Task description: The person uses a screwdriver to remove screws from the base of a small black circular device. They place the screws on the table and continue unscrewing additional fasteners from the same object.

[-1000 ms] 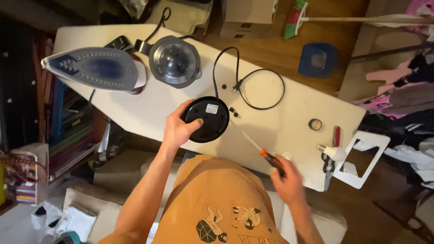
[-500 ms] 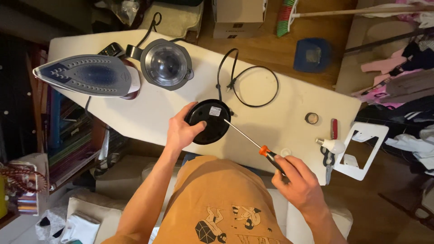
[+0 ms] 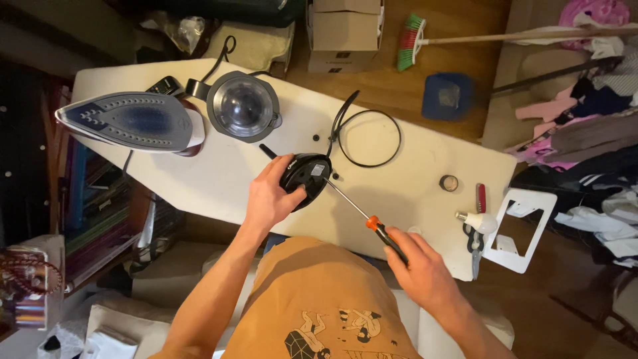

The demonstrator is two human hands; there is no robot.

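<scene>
Screwdriver point(image 3: 364, 216) gripped by right hand point(image 3: 419, 269), fingers closed round orange-and-black handle, shaft slanting up-left to black round base point(image 3: 307, 178). Base clamped by left hand point(image 3: 269, 199), fingers wrapped over near rim, mid-ironing board point(image 3: 412, 186). Iron point(image 3: 129, 121) and lidded bowl point(image 3: 243, 106) left of base; cord loop point(image 3: 369, 136) right, bare board beyond.

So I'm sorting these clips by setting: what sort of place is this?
Probably a lived-in room at home: an ironing board serves as a workbench, with a steam iron on it, clothes piled alongside and a broom on the wooden floor.
</scene>
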